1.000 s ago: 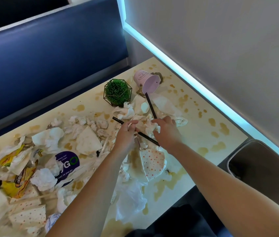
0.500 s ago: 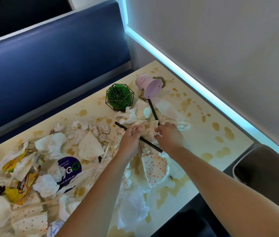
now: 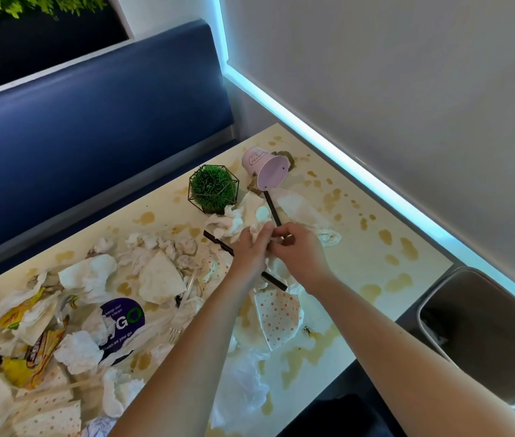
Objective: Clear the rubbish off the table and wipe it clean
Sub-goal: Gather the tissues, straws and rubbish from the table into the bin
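The cream table (image 3: 360,247) is stained with brown spills and littered with rubbish. My left hand (image 3: 248,252) and my right hand (image 3: 300,252) meet over a heap of crumpled white tissues (image 3: 234,220) near the far end. Both hands have their fingers closed on tissue where they touch. One black straw (image 3: 215,239) runs slantwise under my left hand, and a second black straw (image 3: 272,206) points at a tipped pink bucket (image 3: 265,167). A dotted napkin (image 3: 278,313) lies just below my wrists.
A grey bin (image 3: 486,335) stands off the table's right corner. A green plant in a wire frame (image 3: 213,187) sits beside the bucket. Yellow wrappers (image 3: 26,313), a purple-labelled wrapper (image 3: 123,320) and more tissues cover the left half. A blue bench (image 3: 92,127) runs behind.
My hands have drawn together until the fingers touch, and have shifted slightly farther up the table towards the pink bucket. The black straw stays under my left hand.
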A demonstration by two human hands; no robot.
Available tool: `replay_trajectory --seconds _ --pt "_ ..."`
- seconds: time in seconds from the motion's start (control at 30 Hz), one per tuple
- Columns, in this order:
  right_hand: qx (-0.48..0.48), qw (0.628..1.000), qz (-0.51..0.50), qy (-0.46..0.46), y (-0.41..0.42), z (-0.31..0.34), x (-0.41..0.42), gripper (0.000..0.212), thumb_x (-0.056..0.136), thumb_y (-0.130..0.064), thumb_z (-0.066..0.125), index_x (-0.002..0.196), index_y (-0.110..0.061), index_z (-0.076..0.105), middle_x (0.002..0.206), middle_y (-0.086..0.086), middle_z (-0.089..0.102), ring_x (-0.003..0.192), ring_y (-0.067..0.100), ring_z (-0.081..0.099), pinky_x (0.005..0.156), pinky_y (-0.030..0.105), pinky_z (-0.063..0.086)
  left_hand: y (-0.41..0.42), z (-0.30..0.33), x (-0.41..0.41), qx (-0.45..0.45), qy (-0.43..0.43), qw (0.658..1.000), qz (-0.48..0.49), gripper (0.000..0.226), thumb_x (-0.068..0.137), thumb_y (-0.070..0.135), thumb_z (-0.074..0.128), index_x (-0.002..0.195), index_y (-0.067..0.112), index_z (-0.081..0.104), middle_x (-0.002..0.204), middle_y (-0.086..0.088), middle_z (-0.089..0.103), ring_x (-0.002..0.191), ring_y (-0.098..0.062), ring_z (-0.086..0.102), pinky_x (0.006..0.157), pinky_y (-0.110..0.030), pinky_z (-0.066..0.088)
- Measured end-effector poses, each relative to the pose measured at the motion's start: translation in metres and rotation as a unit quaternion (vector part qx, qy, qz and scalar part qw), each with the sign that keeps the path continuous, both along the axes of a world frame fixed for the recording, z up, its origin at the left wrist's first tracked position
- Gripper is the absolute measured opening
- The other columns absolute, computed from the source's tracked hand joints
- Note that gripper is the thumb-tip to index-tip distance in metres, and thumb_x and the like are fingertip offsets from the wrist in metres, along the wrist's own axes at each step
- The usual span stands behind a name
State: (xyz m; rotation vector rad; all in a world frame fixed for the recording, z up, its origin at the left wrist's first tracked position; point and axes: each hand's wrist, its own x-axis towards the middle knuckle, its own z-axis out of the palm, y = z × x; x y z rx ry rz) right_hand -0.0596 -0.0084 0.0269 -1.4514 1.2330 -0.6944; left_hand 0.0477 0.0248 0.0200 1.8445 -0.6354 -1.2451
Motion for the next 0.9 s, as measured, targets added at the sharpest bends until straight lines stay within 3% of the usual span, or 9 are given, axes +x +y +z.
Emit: replay_trajectory --seconds 0.07,0.2,0.27,0.33,0.43,0.53,0.63,0.83,0.9 --pt "-0.002 1.000 -0.002 0.001 0.002 0.004 -0.002 0.012 0.084 -0.015 0.073 0.096 -0.015 0.073 0.094 -0.003 0.061 0.067 -0.003 0.058 0.061 0.005 0.043 -0.001 0.002 0.000 0.001 0.030 1.000 0.004 0.081 0.088 0.066 0.049 0.151 0.022 0.026 0.138 -0.003 0.048 0.105 -0.020 0.058 0.079 -0.034 0.051" --pt "-0.010 1.000 0.001 -0.016 0.014 0.003 -0.015 0.028 0.085 -0.025 0.074 0.113 -0.029 0.070 0.101 -0.003 0.057 0.077 0.012 0.059 0.069 0.011 0.048 -0.006 0.007 -0.003 0.009 0.031 0.999 0.021 0.073 0.082 0.063 0.051 0.142 0.022 0.039 0.113 -0.015 0.065 0.092 -0.032 0.066 0.080 -0.044 0.052" --pt "0.007 0.999 -0.028 -0.044 0.021 0.002 -0.025 0.031 0.086 -0.024 0.074 0.113 -0.035 0.065 0.099 -0.002 0.060 0.073 0.017 0.059 0.065 0.018 0.051 -0.008 0.012 -0.010 -0.018 0.036 0.999 0.032 0.037 0.096 0.039 0.046 0.130 0.024 0.045 0.070 -0.006 0.054 0.053 -0.019 0.052 0.060 -0.034 0.044" --pt "0.026 0.995 -0.063 -0.071 0.026 0.003 -0.034 0.026 0.087 -0.017 0.072 0.102 -0.037 0.064 0.094 0.002 0.064 0.064 0.013 0.059 0.059 0.019 0.049 -0.009 0.016 -0.020 -0.044 0.047 0.998 0.023 0.024 0.103 0.025 0.038 0.124 0.031 0.046 0.063 -0.003 0.044 0.041 -0.014 0.039 0.050 -0.029 0.038" --pt "0.032 0.989 -0.110 -0.097 0.029 0.009 -0.053 0.026 0.089 -0.007 0.067 0.095 -0.032 0.065 0.089 -0.002 0.068 0.065 0.008 0.064 0.058 0.015 0.048 -0.012 0.020 -0.044 -0.066 0.086 0.994 0.000 0.021 0.105 0.027 0.039 0.120 0.030 0.054 0.083 -0.006 0.057 0.059 -0.018 0.054 0.056 -0.030 0.045" --pt "0.003 0.985 -0.136 -0.108 0.032 0.013 -0.079 0.025 0.090 -0.009 0.063 0.103 -0.031 0.065 0.097 -0.009 0.069 0.083 0.006 0.065 0.068 0.014 0.051 -0.015 0.019 -0.071 -0.062 0.088 0.994 -0.022 0.015 0.103 0.029 0.044 0.106 0.035 0.058 0.115 -0.007 0.063 0.100 -0.021 0.064 0.082 -0.035 0.053" --pt "-0.016 0.981 -0.148 -0.127 0.040 0.014 -0.104 0.025 0.089 -0.012 0.065 0.106 -0.029 0.061 0.107 -0.009 0.065 0.094 0.006 0.063 0.073 0.017 0.053 -0.016 0.018 -0.098 -0.067 0.097 0.990 -0.075 0.015 0.102 0.031 0.047 0.112 0.034 0.058 0.123 0.000 0.062 0.116 -0.019 0.059 0.101 -0.039 0.048" --pt "-0.038 0.976 -0.198 -0.077 0.052 0.013 -0.165 0.025 0.085 -0.022 0.075 0.104 -0.027 0.059 0.114 -0.010 0.057 0.093 -0.007 0.059 0.069 0.008 0.049 -0.016 0.017 -0.158 -0.059 0.170 0.972 -0.154 0.025 0.097 0.017 0.057 0.119 0.026 0.066 0.121 -0.003 0.067 0.111 -0.020 0.065 0.093 -0.032 0.052" --pt "-0.026 0.974 -0.216 -0.056 0.050 0.010 -0.180 0.025 0.085 -0.021 0.075 0.105 -0.026 0.061 0.110 -0.010 0.061 0.091 -0.003 0.061 0.076 0.017 0.055 -0.014 0.018 -0.170 -0.047 0.181 0.968 -0.168 0.027 0.098 0.022 0.057 0.124 0.025 0.063 0.120 0.001 0.068 0.110 -0.018 0.064 0.088 -0.027 0.052"
